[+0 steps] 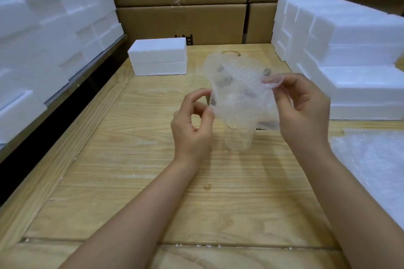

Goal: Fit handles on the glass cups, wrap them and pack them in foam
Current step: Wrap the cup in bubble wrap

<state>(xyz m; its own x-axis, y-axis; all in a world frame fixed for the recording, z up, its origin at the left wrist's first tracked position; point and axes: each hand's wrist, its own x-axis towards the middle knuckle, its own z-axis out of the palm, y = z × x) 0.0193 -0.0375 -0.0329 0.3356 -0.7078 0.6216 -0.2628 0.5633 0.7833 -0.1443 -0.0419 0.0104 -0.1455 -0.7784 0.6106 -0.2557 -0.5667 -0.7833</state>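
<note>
Two bare forearms [135, 214] reach up from the bottom of the frame over the wooden tabletop [109, 159]. At frame centre the hands hold a sheet of bubble wrap [238, 87] spread between them. The left hand [192, 124] pinches the sheet's left edge between thumb and fingertip, its other fingers loosely curled. The right hand [306, 107] pinches the upper right edge. The clear cup [238, 137] sits inside the sheet, its lower end poking out below. I cannot tell whether it rests on the tabletop or hangs just above it, nor whether a handle is fitted.

This looks like the wrapping step, only begun, since the sheet is open and not closed round the glass. The next move probably calls for drawing the two edges round the cup and folding the loose end under. A closed foam block [158, 55] waits in the upper middle of the frame, well apart.
</note>
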